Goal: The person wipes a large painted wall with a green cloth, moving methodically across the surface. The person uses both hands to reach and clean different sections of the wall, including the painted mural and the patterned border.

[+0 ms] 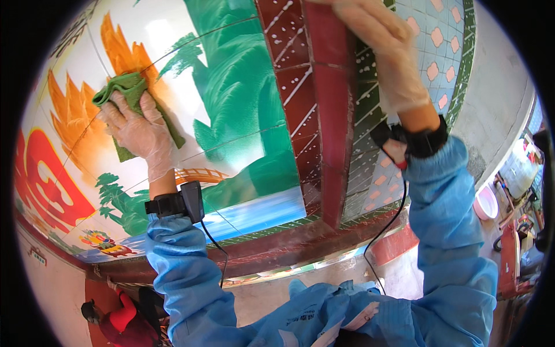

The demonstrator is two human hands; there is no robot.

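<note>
My left hand (141, 130), in a thin clear plastic glove, presses a green cloth (130, 86) flat against a painted tile wall panel (173, 112). The cloth lies bunched above the fingers and sticks out below the palm. Orange flame shapes, green hills and blue water are painted on the panel. My right hand (381, 43), also gloved, reaches up beside a dark red tile edge strip (331, 108); its fingertips run to the top rim of the picture, and whether it holds anything cannot be seen. Both wrists carry black strapped devices with cables.
Right of the red strip is a wall face of blue tiles with pink shapes (433, 71). A dark red ledge (269, 247) runs below the panel. At lower left a person in red (125, 316) works by the wall. A pink basin (486, 203) and clutter lie at right.
</note>
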